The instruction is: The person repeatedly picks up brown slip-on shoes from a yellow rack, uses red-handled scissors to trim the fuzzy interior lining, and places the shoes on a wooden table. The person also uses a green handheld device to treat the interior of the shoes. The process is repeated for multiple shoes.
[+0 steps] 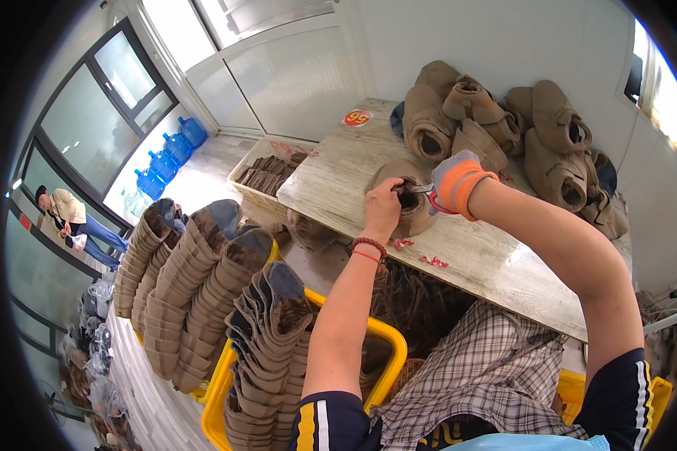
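A brown shoe upper [414,222] with a dark lining lies on the worktable near its front edge, its opening facing me. My left hand [384,210], bare with a beaded bracelet at the wrist, pinches the rim of that opening. My right hand [462,188], in an orange and grey glove, is closed around a pair of scissors [423,189] with a red handle. The metal blades reach to the rim beside my left fingertips; their tips are hard to make out. Small red scraps [434,261] lie on the table just in front of the upper.
Finished-looking brown uppers [470,101] are heaped at the back and right of the worktable [338,165]. Stacked uppers [195,278] fill yellow crates [395,338] at my left. A pale crate [252,197] holds brown pieces beyond the table. Far left stands another person [71,218] near blue water bottles [177,146].
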`<action>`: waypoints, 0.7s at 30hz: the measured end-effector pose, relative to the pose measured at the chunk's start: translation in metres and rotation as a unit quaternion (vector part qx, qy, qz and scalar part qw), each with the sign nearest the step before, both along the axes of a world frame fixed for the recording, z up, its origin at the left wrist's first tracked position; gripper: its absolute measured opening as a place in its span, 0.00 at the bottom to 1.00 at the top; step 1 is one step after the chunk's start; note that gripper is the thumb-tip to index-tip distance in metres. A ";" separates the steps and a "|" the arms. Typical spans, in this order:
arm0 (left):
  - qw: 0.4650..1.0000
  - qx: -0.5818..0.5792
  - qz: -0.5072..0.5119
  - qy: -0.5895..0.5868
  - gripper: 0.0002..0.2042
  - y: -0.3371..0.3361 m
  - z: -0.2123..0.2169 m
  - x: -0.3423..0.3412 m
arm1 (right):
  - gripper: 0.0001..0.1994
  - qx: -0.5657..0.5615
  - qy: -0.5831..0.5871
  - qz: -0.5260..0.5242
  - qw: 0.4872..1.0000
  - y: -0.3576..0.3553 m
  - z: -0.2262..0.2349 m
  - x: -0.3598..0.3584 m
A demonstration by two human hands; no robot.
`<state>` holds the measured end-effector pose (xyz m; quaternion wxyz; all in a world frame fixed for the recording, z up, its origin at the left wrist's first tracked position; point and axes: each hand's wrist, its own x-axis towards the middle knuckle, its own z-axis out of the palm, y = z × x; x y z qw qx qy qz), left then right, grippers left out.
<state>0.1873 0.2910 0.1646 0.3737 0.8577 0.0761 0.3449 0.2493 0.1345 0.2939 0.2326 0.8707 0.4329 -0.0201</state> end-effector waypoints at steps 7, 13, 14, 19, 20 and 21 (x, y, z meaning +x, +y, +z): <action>1.000 0.004 -0.005 -0.003 0.12 -0.001 0.004 -0.003 | 0.11 -0.055 -0.003 0.008 0.998 -0.005 0.009 -0.006; 1.000 -0.005 -0.002 0.000 0.12 0.000 0.003 -0.005 | 0.09 -0.050 -0.013 0.025 0.998 -0.007 0.013 -0.009; 1.000 0.000 -0.004 0.001 0.12 -0.001 0.004 -0.004 | 0.08 -0.048 -0.019 0.030 0.998 -0.006 0.010 -0.006; 1.000 0.007 -0.003 0.005 0.12 -0.001 0.003 -0.001 | 0.06 -0.048 -0.014 0.046 0.998 -0.007 -0.011 0.015; 1.000 0.005 -0.001 0.006 0.12 -0.001 0.003 -0.002 | 0.06 -0.043 -0.008 0.041 0.998 -0.008 -0.010 0.014; 1.000 0.003 -0.001 0.007 0.12 -0.002 0.003 -0.001 | 0.07 -0.060 -0.012 0.039 0.997 -0.010 -0.009 0.014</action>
